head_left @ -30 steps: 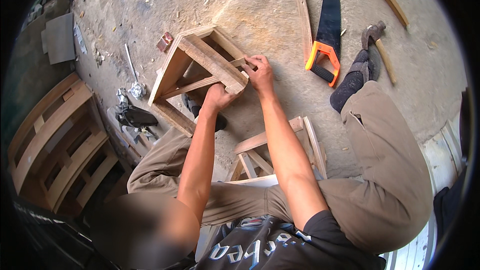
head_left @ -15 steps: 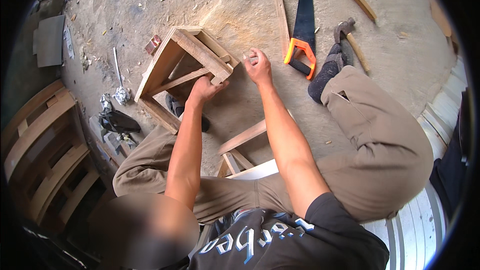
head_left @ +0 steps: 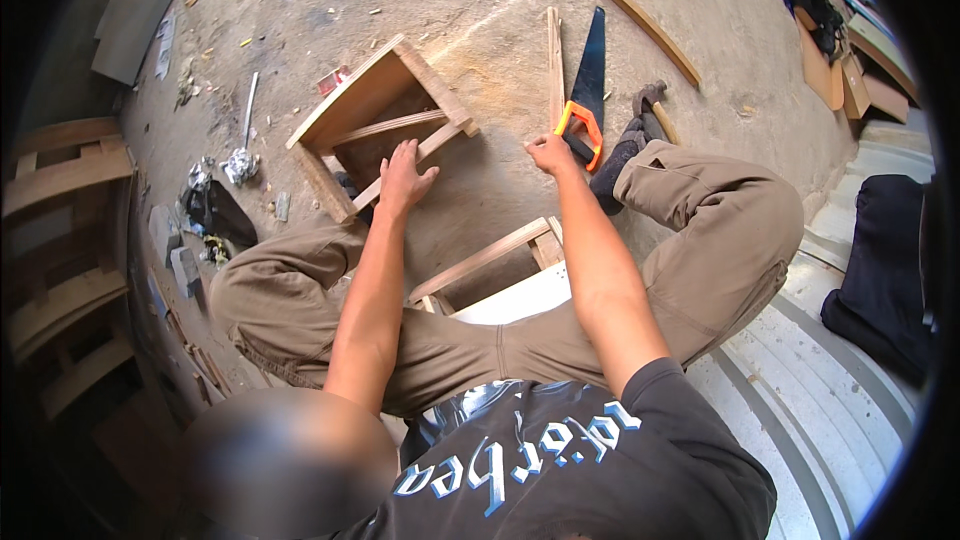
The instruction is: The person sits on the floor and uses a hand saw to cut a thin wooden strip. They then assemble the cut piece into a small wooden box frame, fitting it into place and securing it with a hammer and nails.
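A wooden frame (head_left: 345, 112) of boards and slats lies tilted on the floor at the left. My left hand (head_left: 402, 183) rests on its near slat, fingers stretched out and thumb apart. My right hand (head_left: 550, 154) is closed, fingers curled together, just left of the handsaw (head_left: 590, 70); whatever it may hold is hidden. The saw has a dark blade and an orange and black handle. Between my legs sits a second wooden frame (head_left: 480, 260) with a white panel (head_left: 520, 298), partly hidden by my right forearm and trousers.
A wooden strip (head_left: 555, 60) lies beside the saw, and a longer curved-looking strip (head_left: 640, 20) lies beyond. A hammer (head_left: 655, 112) is by my right foot. Crumpled foil (head_left: 240, 166) and scraps litter the left floor. Slatted wooden pieces (head_left: 70, 190) stand far left; a dark bag (head_left: 880, 270) lies right.
The wooden frame has turned and tipped, and my left hand has shifted from gripping its corner to lying on a slat. My right hand has moved right, close to the saw handle. The view has shifted.
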The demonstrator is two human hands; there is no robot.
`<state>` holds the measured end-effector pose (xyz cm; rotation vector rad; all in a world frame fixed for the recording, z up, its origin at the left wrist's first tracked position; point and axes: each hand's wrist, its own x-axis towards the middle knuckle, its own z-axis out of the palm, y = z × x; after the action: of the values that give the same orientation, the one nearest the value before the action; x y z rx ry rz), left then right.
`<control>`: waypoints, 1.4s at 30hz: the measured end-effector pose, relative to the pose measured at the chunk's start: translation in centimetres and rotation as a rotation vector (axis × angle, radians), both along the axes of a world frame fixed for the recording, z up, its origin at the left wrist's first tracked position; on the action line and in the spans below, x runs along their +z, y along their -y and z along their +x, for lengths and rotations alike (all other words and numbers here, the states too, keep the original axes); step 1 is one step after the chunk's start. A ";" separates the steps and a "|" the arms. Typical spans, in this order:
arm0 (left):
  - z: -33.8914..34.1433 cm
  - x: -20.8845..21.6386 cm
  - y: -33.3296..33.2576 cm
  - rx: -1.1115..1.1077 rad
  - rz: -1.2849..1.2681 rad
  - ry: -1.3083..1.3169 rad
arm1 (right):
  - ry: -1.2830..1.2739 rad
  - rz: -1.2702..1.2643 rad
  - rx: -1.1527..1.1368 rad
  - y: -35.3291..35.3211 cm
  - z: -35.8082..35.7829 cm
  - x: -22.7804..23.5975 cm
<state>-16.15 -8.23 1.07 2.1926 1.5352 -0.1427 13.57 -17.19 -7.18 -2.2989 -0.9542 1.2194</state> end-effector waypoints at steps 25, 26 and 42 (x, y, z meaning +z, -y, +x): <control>13.5 5.4 4.6 -0.370 0.118 0.664 | 0.267 0.155 0.077 5.3 12.7 -0.2; 13.6 5.2 4.6 -0.383 0.088 0.647 | 0.245 0.146 0.091 4.9 12.1 -0.2; 0.3 12.8 -4.7 0.272 0.193 0.791 | 0.072 0.705 0.335 -10.3 -2.5 17.2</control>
<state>-15.81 -3.56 13.88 1.7880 1.3682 0.8805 11.03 -6.87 9.97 -1.6697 -1.5434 0.7319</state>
